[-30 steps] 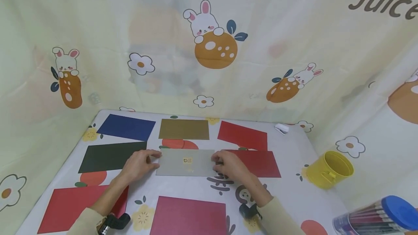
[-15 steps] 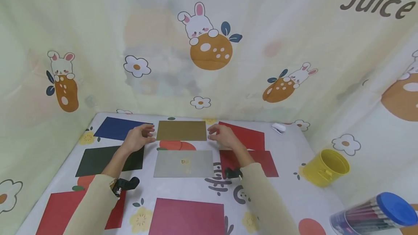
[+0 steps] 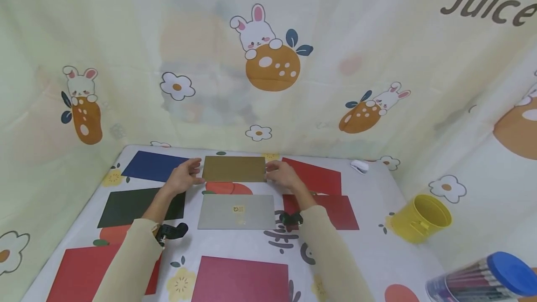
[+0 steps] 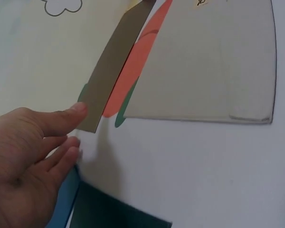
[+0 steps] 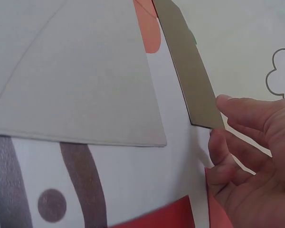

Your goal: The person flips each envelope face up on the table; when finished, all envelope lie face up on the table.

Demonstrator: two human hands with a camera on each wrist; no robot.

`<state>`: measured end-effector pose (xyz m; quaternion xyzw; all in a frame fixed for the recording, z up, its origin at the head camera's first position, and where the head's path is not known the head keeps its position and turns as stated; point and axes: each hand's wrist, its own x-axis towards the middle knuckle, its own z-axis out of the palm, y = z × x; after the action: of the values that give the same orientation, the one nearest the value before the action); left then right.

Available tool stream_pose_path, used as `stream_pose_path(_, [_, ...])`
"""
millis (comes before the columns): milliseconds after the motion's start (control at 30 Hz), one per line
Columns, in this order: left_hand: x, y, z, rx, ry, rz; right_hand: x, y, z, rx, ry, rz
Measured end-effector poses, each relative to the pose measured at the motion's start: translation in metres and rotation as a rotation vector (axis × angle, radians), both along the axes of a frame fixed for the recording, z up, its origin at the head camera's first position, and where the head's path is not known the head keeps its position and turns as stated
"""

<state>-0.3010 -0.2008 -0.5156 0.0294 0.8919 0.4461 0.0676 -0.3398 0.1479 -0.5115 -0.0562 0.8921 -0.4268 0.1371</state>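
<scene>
A flat olive-gold card (image 3: 234, 169) lies at the back middle of the table. My left hand (image 3: 183, 177) is at its left end; in the left wrist view the thumb (image 4: 69, 118) meets the card's corner, with loosely bent fingers below. At the opposite end is my right hand (image 3: 286, 175), its thumb (image 5: 237, 110) at the edge and its fingers partly bent beside the corner. Neither hand is plainly curled round the card. Directly in front lies a grey card (image 3: 236, 218) bearing a small yellow label.
Blue (image 3: 151, 164) and dark green cards (image 3: 130, 205) lie left; two red cards, one farther back (image 3: 320, 176) and one nearer (image 3: 335, 211), lie right. Nearer me are another red card (image 3: 79, 269) and a pink card (image 3: 241, 278). A white stapler-like object (image 3: 359, 167), yellow cup (image 3: 421, 218) and pencil tub (image 3: 474, 278) stand right.
Both hands have moved away from the sides of the grey card to the ends of the olive-gold card behind it. Over the last half second they have drawn slightly closer to its edges.
</scene>
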Motion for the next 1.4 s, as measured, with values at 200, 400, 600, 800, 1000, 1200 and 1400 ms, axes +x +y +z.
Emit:
stream_pose_path(200, [-0.001,0.007,-0.002,0.045,-0.011,0.005,-0.001,-0.001,-0.003,-0.047,-0.036,-0.033])
stream_pose_path(400, [-0.001,0.01,-0.005,0.076,-0.017,0.035,-0.001,-0.003,-0.003,-0.129,-0.066,-0.048])
stream_pose_path(600, [0.0,0.009,-0.008,0.15,-0.036,0.039,0.003,-0.001,-0.003,-0.267,-0.145,-0.075])
stream_pose_path(800, [0.002,0.006,-0.009,0.201,-0.048,0.07,0.004,-0.001,-0.006,-0.329,-0.172,-0.097])
stream_pose_path(1000, [0.002,0.003,-0.01,0.255,-0.056,0.092,0.002,-0.002,-0.005,-0.345,-0.176,-0.148])
stream_pose_path(1200, [0.001,0.001,-0.009,0.303,-0.061,0.119,0.001,-0.005,-0.001,-0.403,-0.158,-0.196])
stream_pose_path(1400, [0.003,0.0,-0.009,0.348,-0.071,0.133,0.001,-0.006,0.002,-0.456,-0.152,-0.208])
